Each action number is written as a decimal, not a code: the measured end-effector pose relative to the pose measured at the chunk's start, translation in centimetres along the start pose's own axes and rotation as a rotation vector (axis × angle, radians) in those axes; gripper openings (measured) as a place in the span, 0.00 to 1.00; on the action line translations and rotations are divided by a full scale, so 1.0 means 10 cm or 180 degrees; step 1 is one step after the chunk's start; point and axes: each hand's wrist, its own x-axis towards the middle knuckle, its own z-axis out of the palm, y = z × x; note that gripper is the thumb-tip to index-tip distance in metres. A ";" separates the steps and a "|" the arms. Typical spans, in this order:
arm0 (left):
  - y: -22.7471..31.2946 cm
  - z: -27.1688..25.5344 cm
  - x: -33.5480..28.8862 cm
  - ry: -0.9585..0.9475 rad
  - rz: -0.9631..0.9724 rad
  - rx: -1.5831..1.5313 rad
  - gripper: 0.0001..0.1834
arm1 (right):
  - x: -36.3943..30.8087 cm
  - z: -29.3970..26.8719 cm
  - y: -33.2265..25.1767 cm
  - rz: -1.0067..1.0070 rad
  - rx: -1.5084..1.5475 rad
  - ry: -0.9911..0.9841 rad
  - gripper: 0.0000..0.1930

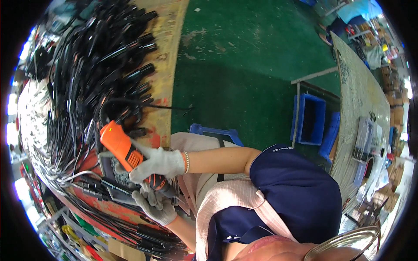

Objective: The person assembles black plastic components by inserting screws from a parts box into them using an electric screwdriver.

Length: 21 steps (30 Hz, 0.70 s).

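Observation:
In my gloved right hand (161, 163) is an orange-and-black power screwdriver (123, 145), gripped round its body. Its black front end points down toward my gloved left hand (154, 206). The left fingers are curled close to that end; whatever they hold is mostly hidden. Beside both hands a dark tray (104, 163) holds a heap of small grey pieces. Black cables with slim dark handles (93, 185) lie next to the tray. A black cord (130, 102) runs near the back of the screwdriver.
A large pile of black cables (96, 65) covers the worn yellow-and-red bench (167, 56). A blue stool (215, 130) stands beside me. Blue crates (314, 119) sit by another worktable (365, 82) at the right. Another person's foot (325, 39) shows at the upper right.

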 end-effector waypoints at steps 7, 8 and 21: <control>-0.03 -0.09 0.08 -0.0827 -0.0363 -0.0095 0.08 | 0.03 -0.08 0.08 -0.0209 0.0095 0.0276 0.44; -0.10 0.08 0.04 -0.0357 -0.0354 -0.0288 0.16 | 0.04 -0.09 0.09 -0.0116 0.0041 0.0269 0.44; 0.03 -0.12 0.12 -0.0327 -0.0204 0.0373 0.16 | -0.04 0.00 -0.09 0.0055 0.0142 0.0217 0.46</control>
